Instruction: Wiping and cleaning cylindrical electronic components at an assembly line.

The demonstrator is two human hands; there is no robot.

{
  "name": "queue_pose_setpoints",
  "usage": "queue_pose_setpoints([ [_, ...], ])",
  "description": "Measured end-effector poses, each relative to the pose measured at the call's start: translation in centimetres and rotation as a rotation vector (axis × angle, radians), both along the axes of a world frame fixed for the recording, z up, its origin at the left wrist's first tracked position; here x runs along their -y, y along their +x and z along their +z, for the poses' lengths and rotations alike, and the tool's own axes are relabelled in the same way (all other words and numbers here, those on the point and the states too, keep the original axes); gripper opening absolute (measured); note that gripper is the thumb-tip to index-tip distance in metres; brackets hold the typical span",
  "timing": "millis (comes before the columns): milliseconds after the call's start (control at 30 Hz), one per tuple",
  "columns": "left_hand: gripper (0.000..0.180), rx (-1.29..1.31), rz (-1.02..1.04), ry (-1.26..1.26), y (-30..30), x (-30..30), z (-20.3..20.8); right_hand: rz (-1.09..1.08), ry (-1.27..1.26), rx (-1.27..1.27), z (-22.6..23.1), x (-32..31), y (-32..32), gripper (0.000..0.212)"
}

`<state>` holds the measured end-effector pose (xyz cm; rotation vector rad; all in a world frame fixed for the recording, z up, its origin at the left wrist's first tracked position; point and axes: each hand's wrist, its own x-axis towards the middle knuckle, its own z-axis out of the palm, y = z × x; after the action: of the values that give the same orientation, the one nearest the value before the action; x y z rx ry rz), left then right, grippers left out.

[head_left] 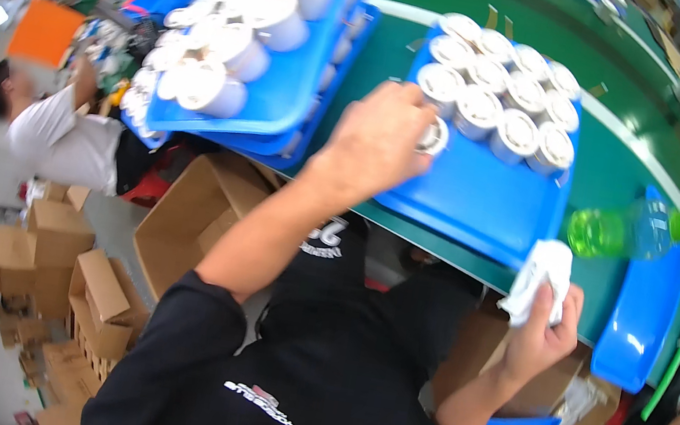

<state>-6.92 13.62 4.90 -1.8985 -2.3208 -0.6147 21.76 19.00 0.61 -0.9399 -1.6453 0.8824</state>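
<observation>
My left hand [380, 141] is closed round a white cylindrical part [434, 137] at the left side of a blue tray [471, 196]. Its fingers hide most of that part. Behind it, several like white cylinders [478, 108] stand upright in close rows, filling the far half of the tray. My right hand [548, 333] pinches a crumpled white cloth [545, 276] just off the tray's near right corner.
A stack of blue trays [284, 119] loaded with white cylinders stands at the left. On the right are a green-capped bottle [621, 232] and a narrow blue tray [640, 327]. Cardboard boxes [202, 213] sit below the green table [399, 66]. A seated person [68, 134] is at far left.
</observation>
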Motion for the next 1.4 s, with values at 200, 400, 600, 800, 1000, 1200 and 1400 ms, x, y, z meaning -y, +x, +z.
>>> queue_pose_setpoints([
  [200,0.047,0.064,-0.150,0.127,1.7,3.6,3.8,0.023,-0.003,0.012,-0.8,0.0,0.7,0.012],
  [400,0.044,-0.246,0.230,-0.233,-9.6,13.2,15.1,0.060,-0.108,-0.067,-0.8,0.6,0.6,0.010],
  [600,0.053,-0.323,0.323,-0.354,-10.9,13.9,13.2,0.141,-0.059,-0.032,-0.6,1.5,-2.7,0.006],
  [800,0.056,-0.074,0.284,-0.259,-13.0,14.2,12.9,0.207,0.025,0.044,-0.1,2.3,-4.2,0.008],
  [1000,0.057,0.180,0.205,-0.139,-13.1,15.2,14.7,0.223,0.059,0.064,-0.3,2.8,-5.0,0.011],
  [1200,0.063,0.688,-0.082,0.484,-10.1,14.6,11.9,0.089,-0.028,-0.247,0.9,5.4,-7.7,0.027],
  [1400,0.061,1.369,-0.264,0.752,0.4,10.9,4.7,0.157,0.573,-0.380,4.0,7.5,-11.5,0.046],
])
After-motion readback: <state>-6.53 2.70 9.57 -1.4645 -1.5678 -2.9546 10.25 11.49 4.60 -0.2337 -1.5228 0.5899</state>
